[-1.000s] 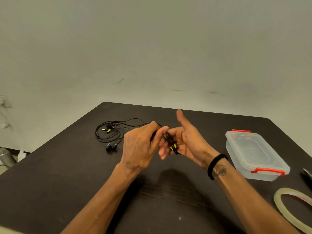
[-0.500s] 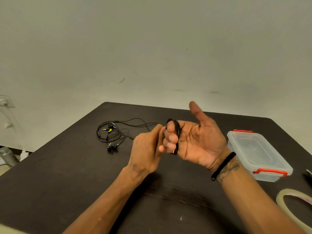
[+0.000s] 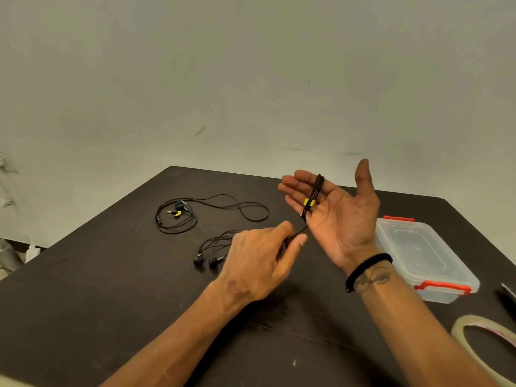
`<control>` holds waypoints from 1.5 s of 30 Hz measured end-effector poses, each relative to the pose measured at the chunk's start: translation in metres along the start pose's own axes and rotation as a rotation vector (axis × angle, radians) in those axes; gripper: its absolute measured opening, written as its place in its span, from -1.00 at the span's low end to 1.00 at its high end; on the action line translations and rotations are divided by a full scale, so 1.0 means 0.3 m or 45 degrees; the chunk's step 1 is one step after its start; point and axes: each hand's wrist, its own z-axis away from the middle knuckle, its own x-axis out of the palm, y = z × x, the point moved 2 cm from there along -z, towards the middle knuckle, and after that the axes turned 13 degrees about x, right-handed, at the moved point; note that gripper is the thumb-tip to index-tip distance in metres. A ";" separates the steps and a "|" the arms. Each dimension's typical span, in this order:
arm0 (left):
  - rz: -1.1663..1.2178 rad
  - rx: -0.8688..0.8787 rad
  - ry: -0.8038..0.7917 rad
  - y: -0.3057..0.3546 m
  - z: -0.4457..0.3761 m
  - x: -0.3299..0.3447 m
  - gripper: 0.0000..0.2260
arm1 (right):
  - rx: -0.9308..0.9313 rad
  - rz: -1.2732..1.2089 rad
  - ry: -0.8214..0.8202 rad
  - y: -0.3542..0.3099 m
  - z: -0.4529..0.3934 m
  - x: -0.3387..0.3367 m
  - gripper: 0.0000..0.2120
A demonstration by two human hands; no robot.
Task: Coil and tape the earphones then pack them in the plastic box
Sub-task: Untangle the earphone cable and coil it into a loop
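My right hand (image 3: 335, 216) is raised palm-up with straight fingers, and a black earphone cable with a yellow tag (image 3: 312, 201) is wound in loops around those fingers. My left hand (image 3: 259, 261) is lower and to the left, pinching the free end of that cable between thumb and fingers. The two earbuds (image 3: 209, 259) of this cable lie on the dark table (image 3: 111, 303) left of my left hand. A second black earphone set (image 3: 178, 216) lies loosely coiled further back left. The clear plastic box with red clips (image 3: 427, 258) stands closed at the right.
A roll of clear tape (image 3: 485, 350) lies at the front right corner. A dark object (image 3: 506, 297) shows at the right edge, partly cut off. The table's far edge meets a plain wall.
My right hand has opened and lifted, showing the cable loops around its fingers. My left hand has dropped down and away, drawing the cable's free end toward the table.
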 end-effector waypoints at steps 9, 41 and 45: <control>-0.247 -0.017 0.194 -0.121 -0.014 -0.089 -0.66 | 0.163 0.866 0.151 0.109 0.000 0.042 -0.08; 0.424 -0.580 0.094 0.035 -0.045 -0.073 -0.56 | 0.276 -0.170 -0.666 -0.027 0.108 0.169 0.02; 0.727 -0.725 0.081 0.126 -0.026 -0.105 -0.37 | 0.074 -0.096 -0.513 -0.088 0.151 0.272 -0.03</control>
